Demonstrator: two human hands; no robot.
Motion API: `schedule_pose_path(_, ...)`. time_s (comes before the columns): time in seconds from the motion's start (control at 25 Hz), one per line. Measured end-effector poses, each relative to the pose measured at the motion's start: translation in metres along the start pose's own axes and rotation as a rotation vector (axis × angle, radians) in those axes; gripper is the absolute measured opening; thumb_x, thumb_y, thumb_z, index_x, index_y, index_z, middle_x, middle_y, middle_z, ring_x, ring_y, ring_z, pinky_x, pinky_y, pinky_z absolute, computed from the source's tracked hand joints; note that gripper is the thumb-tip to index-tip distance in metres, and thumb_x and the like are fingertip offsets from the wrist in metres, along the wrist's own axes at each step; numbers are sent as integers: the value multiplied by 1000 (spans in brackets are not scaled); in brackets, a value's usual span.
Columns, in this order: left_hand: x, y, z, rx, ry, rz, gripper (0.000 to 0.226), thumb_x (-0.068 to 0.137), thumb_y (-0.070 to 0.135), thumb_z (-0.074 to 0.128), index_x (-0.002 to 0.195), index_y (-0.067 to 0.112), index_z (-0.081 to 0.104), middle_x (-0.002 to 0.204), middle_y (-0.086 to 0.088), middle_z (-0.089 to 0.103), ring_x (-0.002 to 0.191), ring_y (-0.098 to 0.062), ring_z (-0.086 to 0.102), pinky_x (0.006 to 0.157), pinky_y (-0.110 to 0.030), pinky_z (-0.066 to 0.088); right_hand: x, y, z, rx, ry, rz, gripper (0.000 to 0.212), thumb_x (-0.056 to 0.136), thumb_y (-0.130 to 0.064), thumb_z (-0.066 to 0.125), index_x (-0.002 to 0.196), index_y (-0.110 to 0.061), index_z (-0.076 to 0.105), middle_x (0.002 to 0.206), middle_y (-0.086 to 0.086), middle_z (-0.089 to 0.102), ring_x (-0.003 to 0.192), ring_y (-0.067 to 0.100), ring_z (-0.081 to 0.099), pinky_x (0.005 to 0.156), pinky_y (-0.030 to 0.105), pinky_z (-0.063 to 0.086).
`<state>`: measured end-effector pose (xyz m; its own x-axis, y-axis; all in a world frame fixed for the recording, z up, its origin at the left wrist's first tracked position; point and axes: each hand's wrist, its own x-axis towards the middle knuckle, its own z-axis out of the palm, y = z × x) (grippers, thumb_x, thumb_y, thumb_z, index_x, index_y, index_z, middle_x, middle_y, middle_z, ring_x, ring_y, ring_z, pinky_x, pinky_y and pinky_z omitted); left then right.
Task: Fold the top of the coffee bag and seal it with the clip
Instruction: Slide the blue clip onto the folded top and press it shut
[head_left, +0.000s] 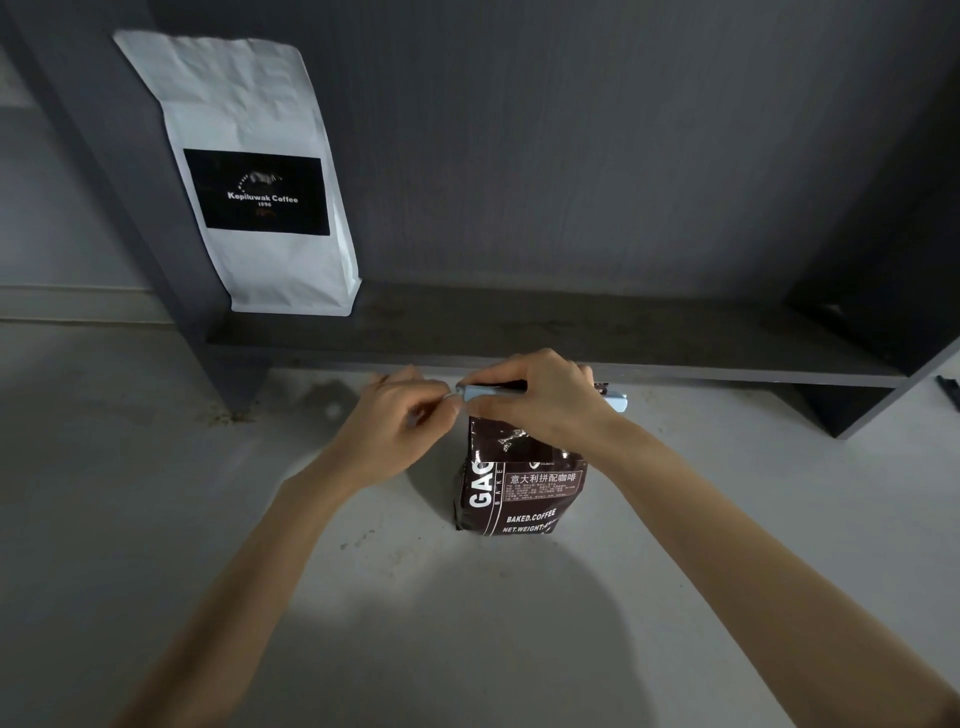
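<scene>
Nearest, two bare forearms enter from 5 and 7 o'clock, both cut off by the lower edge; they converge above a pale counter (156, 519). At centre stands the dark brown coffee bag (519, 493), upright on the counter, its lower print partly readable, its folded top hidden under the hands. Along that top lies a pale blue clip (485, 391), level, showing only at its left part and at its right tip; its middle is covered. The right hand (540, 400) is curled over the clip and bag top, fingers closed upon them; the left hand (400, 415), at 9 o'clock of the bag, pinches the clip's left end with fingers drawn narrow. Whether the clip is latched cannot be told. Beyond, a dark shelf (571, 332); at 11 o'clock a white coffee bag (249, 104) leans upright against the back panel.
</scene>
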<state>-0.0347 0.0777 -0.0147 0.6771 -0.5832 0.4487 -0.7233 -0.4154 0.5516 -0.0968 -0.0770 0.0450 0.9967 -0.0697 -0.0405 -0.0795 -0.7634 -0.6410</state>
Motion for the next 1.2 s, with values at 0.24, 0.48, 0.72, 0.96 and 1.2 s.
schedule_pose_path(0.24, 3, 3, -6, -129, -44, -1, 34, 79, 46, 35, 49, 29, 39, 49, -1, 49, 61, -12, 47, 58, -9, 33, -3, 0, -6, 6, -65, -36, 31, 80, -38, 59, 110, -34, 60, 117, -6, 65, 111, 14, 52, 102, 35, 21)
schedule_pose_path(0.48, 2, 3, -11, -119, -83, 38, 39, 79, 45, 37, 53, 18, 49, 48, 12, 45, 63, -14, 48, 60, -9, 34, -2, 1, -4, 1, -56, -63, 29, 82, -40, 54, 109, -32, 61, 115, -5, 66, 111, 15, 52, 96, 32, 21)
schedule_pose_path(0.72, 2, 4, -12, -126, -107, 49, 41, 80, 42, 38, 55, 14, 52, 50, 6, 45, 63, -16, 48, 60, -10, 34, -3, 1, 3, -55, 0, -72, 26, 86, -37, 50, 108, -30, 61, 113, -4, 67, 109, 16, 51, 86, 31, 16)
schedule_pose_path(0.96, -5, 7, -4, -81, -6, 18, 45, 80, 39, 39, 52, 3, 44, 45, 1, 37, 54, -3, 40, 53, -9, 30, -6, -3, 10, -131, 68, -104, 23, 89, -30, 46, 106, -26, 61, 114, -3, 66, 108, 20, 52, 82, 32, 16)
schedule_pose_path(1.2, -7, 10, 1, -27, 39, 8, 34, 79, 38, 38, 51, 18, 37, 46, 13, 33, 56, -2, 43, 54, -17, 25, -4, -2, 15, -132, 100, -127, 21, 88, -29, 46, 103, -25, 62, 112, -3, 67, 106, 20, 53, 81, 31, 15)
